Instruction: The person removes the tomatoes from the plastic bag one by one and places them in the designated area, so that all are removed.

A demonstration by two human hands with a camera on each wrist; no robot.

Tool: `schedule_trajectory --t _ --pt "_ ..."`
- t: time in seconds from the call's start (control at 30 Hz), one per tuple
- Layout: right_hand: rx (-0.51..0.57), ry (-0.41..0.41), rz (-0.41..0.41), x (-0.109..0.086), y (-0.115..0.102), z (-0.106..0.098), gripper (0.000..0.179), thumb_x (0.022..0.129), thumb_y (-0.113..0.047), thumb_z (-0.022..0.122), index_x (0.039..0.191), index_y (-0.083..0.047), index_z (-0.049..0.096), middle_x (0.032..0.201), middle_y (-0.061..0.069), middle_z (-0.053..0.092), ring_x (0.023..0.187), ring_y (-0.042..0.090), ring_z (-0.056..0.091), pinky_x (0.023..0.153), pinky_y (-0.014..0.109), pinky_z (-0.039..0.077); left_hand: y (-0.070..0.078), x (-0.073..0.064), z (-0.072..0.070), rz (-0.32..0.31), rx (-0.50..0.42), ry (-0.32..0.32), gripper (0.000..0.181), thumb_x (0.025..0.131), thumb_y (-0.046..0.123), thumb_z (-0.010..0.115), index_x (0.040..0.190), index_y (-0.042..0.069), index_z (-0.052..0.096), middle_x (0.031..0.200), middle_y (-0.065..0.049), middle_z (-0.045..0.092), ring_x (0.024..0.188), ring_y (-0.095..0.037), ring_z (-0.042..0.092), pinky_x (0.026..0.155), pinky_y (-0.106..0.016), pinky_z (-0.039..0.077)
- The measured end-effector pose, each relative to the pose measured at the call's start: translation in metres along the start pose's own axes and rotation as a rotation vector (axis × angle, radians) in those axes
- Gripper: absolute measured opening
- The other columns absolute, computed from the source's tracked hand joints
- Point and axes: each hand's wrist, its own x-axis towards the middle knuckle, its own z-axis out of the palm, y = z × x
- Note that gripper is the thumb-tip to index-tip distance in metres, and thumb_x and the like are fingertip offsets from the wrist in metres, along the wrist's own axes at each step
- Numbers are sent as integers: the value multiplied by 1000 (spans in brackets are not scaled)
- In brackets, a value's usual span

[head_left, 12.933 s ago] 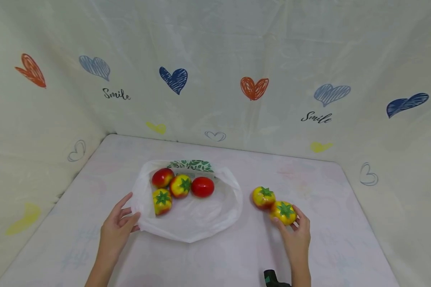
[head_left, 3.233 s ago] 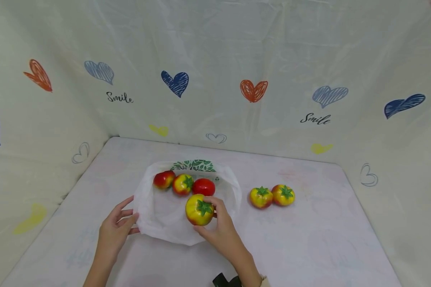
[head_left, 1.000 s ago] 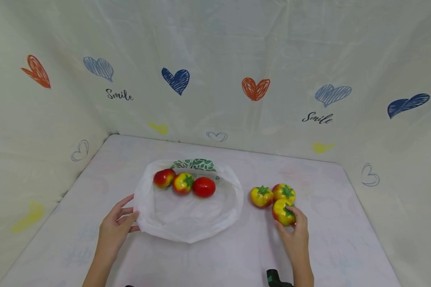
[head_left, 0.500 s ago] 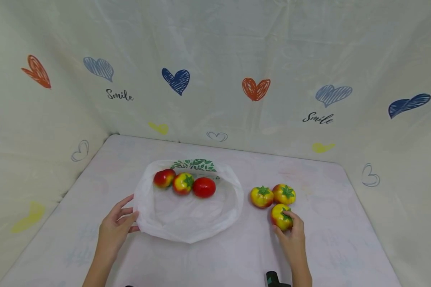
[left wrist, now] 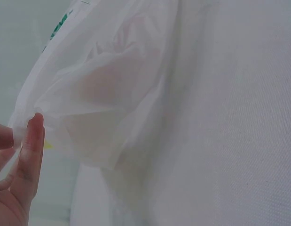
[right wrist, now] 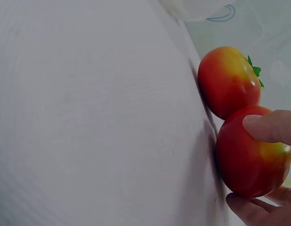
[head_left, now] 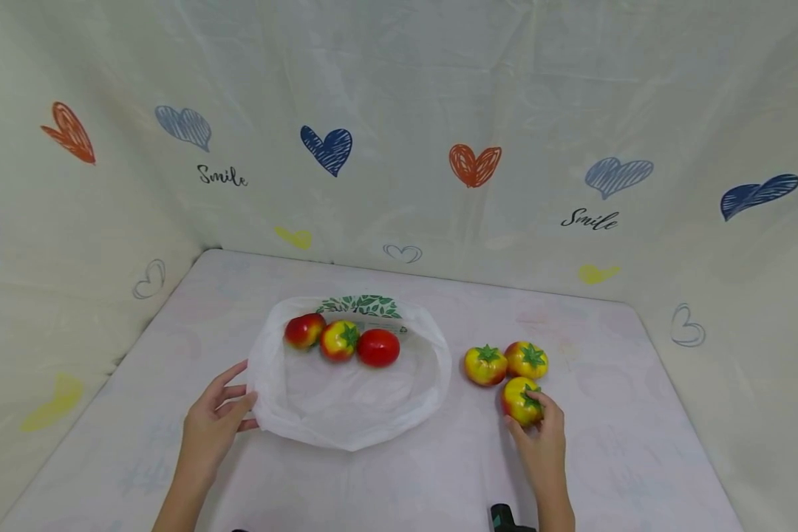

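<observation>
The right hand (head_left: 541,441) was clamped round a yellow-and-red tomato-shaped fruit (head_left: 515,399) with green leaves, beside two similar fruits (head_left: 484,369) on the white surface (head_left: 618,428); the left hand (head_left: 213,424) pinched the rim of a white plastic bag (head_left: 352,434) holding three rounded fruits (head_left: 334,342).

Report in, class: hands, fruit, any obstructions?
Left hand touching white bag. Right hand gripping yellow-red fruit. Two more fruits close behind it. Nothing seen between gripped fruit and bag.
</observation>
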Motion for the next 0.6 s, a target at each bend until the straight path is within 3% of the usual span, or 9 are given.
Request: schedule_trajectory --t 0.6 --pt "-28 89 -80 -4 -6 -6 49 81 -2 68 125 0 45 131 25 35 123 41 37 100 60 37 -1 1 2 -7 -4 -12 54 85 43 64 134 44 43 114 -6 59 81 -8 67 61 -28 58"
